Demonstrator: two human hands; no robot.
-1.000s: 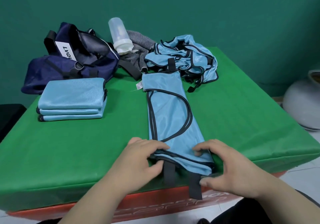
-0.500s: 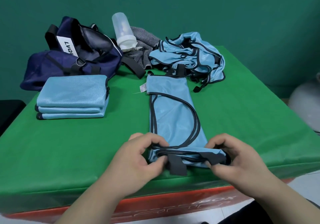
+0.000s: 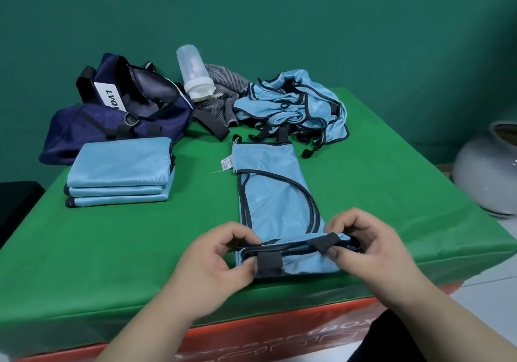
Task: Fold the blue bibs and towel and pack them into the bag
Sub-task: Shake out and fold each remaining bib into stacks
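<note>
My left hand [image 3: 212, 261] pinches the near left corner of the bib [image 3: 268, 193], fingers curled over its dark edging and thumb pressed beside a black tab [image 3: 268, 262] that hangs over the doubled-back end. My right hand [image 3: 372, 252] pinches the near right corner the same way, with the thumb against a second black tab [image 3: 321, 242]. The hands are apart, one at each side of the bib, and its near end is raised a little between them and turned back over itself.

The rest of the bib lies flat on the desk [image 3: 391, 193] as a long narrow strip running away from me, with dark piping curving across it. A small white tag [image 3: 227, 163] sticks out at its far left corner.

Just beyond its far end sits a loose pile of blue bibs [image 3: 291, 109], crumpled, black straps trailing from it. To the left, well apart from the strip, is a neat stack of folded blue pieces [image 3: 120, 177].

Behind that stack is the navy bag [image 3: 123, 115], its mouth open and a white label on its side. Between the bag and the pile a clear bottle [image 3: 194, 77] with a white cap leans, cap down, against a grey cloth [image 3: 223, 81].

The desk has a green cover, and a red edge [image 3: 279, 333] shows below it near me. A round grey pot [image 3: 486, 177] stands on the floor to the right.
</note>
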